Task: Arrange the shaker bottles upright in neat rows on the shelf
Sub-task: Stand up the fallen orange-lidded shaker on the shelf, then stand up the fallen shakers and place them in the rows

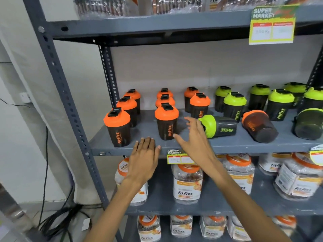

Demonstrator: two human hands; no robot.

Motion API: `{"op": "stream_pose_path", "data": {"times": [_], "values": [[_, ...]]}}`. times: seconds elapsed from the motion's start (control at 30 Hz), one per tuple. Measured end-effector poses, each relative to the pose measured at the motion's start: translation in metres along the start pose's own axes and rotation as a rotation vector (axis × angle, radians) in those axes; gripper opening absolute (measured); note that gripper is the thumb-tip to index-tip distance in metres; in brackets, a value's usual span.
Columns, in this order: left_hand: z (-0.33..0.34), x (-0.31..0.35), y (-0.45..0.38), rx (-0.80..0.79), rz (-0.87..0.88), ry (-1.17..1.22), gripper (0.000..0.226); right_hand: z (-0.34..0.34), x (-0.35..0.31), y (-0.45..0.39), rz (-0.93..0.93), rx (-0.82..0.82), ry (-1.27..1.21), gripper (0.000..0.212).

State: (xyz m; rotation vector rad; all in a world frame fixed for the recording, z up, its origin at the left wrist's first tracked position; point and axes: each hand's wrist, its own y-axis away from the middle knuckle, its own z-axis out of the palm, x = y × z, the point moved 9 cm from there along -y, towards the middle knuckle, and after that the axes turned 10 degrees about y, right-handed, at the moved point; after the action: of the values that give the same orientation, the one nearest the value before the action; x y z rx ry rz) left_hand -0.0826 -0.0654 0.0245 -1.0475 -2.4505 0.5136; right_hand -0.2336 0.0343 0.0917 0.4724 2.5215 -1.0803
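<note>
- Shakers stood mostly upright on the middle shelf [150, 127]: orange-lidded ones to the left in rough columns, green-lidded ones to the right.
- Three had yet to be righted, by my reckoning: a green shaker [217, 126] lying on its side near the front, an orange shaker [258, 126] tipped over just beside it, and a dark one [308, 124] on its side at the right edge (lid colour hard to tell).
- The right hand [194, 137] was spread wide, fingers apart, just beside the green shaker's lid and gripping nothing.
- The left hand [144, 158] was flat, fingers together, at the shelf's front lip and empty.
- Orange columns looked fairly straight, though the third held only two bottles and the front ones were not level with each other.
- Green bottles at the back stood upright but staggered (less tidy than the orange), so lining them up also remained.
- Overall, I judged the job past halfway.
</note>
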Motion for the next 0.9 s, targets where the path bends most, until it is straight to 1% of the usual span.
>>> {"op": "stream_pose_path", "data": {"times": [0.07, 0.13, 0.2, 0.27, 0.3, 0.37, 0.47, 0.53, 0.7, 0.8, 0.9], "values": [[0.000, 0.016, 0.005, 0.020, -0.006, 0.014, 0.065, -0.022, 0.010, 0.000, -0.088, -0.024, 0.089, 0.061], [-0.002, 0.041, 0.008, 0.043, 0.020, 0.012, 0.062, -0.045, 0.020, -0.003, -0.181, -0.038, 0.184, 0.059], [-0.001, 0.071, 0.011, 0.051, 0.057, 0.027, 0.061, -0.059, 0.028, -0.009, -0.296, -0.068, 0.357, 0.063], [0.004, 0.097, 0.012, 0.020, 0.094, 0.063, 0.061, -0.062, 0.038, -0.017, -0.394, -0.141, 0.559, 0.072], [0.008, 0.108, 0.010, 0.003, 0.105, 0.079, 0.061, -0.064, 0.045, -0.023, -0.419, -0.179, 0.617, 0.075], [0.015, 0.127, 0.001, -0.026, 0.112, 0.100, 0.059, -0.069, 0.056, -0.035, -0.443, -0.245, 0.661, 0.079], [0.028, 0.140, -0.018, -0.050, 0.097, 0.115, 0.057, -0.071, 0.060, -0.048, -0.482, -0.280, 0.709, 0.084], [0.038, 0.143, -0.031, -0.079, 0.079, 0.108, 0.059, -0.066, 0.061, -0.050, -0.497, -0.302, 0.733, 0.085], [0.056, 0.141, -0.046, -0.138, 0.041, 0.062, 0.061, -0.041, 0.062, -0.050, -0.542, -0.357, 0.805, 0.095], [0.060, 0.139, -0.045, -0.137, 0.039, 0.040, 0.064, -0.029, 0.066, -0.050, -0.550, -0.359, 0.823, 0.084], [0.062, 0.136, -0.046, -0.126, 0.037, 0.041, 0.064, -0.027, 0.068, -0.052, -0.568, -0.300, 0.833, 0.074]]}}
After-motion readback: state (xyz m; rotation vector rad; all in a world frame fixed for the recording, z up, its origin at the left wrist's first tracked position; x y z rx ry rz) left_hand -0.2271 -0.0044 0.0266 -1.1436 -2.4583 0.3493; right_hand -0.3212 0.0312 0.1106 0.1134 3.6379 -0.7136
